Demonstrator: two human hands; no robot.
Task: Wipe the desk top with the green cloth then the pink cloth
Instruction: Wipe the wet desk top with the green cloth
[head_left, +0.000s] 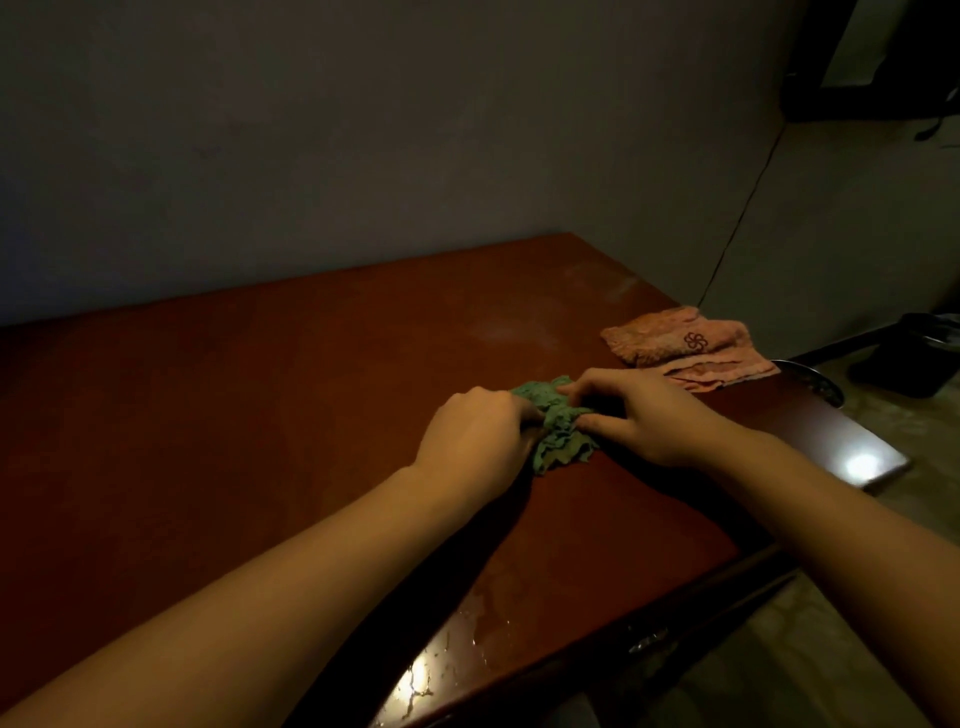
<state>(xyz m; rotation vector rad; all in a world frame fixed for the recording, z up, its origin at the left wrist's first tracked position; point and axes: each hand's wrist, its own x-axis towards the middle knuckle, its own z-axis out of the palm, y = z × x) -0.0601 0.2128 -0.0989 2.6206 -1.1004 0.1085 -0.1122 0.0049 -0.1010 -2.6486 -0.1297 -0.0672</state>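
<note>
In the head view, a dark red-brown desk top (249, 415) runs from the lower left up to a grey wall (363, 156), and both bare forearms reach across it from the bottom of the picture. The green cloth (561, 431) lies bunched and crumpled on the desk, right of the middle, caught between the two hands. The left hand (475, 434) is at the cloth's left side, its fingers curled down and tucked into the folds, gripping them. The right hand (649, 415) is at the cloth's right side, its fingers bent with the tips pressed into the top of the bundle and the thumb lying along the lower edge, pinching the fabric. The pink cloth (685, 351) lies folded and flat near the desk's right edge, behind the right hand and apart from it, with a small dark flower mark on top. Near the front edge of the desk a wet patch (467, 623) shines in the light. Beyond the right edge, a dark bin-like object (914, 358) stands on the floor, too dim to make out.
</note>
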